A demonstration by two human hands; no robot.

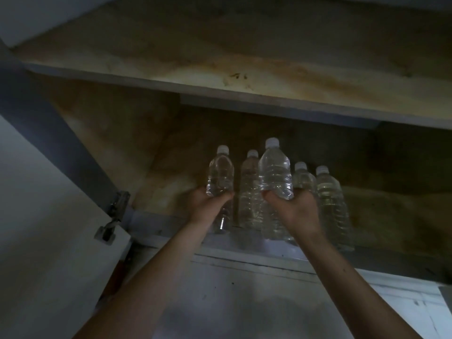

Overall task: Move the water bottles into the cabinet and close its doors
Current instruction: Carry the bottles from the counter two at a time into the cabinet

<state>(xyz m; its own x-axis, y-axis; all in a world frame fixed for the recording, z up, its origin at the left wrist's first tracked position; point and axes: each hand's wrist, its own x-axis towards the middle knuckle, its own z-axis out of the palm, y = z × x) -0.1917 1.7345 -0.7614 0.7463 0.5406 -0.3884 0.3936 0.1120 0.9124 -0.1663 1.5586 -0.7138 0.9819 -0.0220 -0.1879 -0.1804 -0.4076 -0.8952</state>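
Cabinet door open at far left, hinge showing. My left grip is curled round the lower half of the first bottle, which is upright with its base at the front edge of the lower shelf; can't tell if it's set down. Second bottle stands free on the shelf between my hands. My right grip wraps the third bottle, upright, also at the front edge. Fourth bottle just behind my right fingers, fifth bottle beside it, both standing. Stained upper shelf above.
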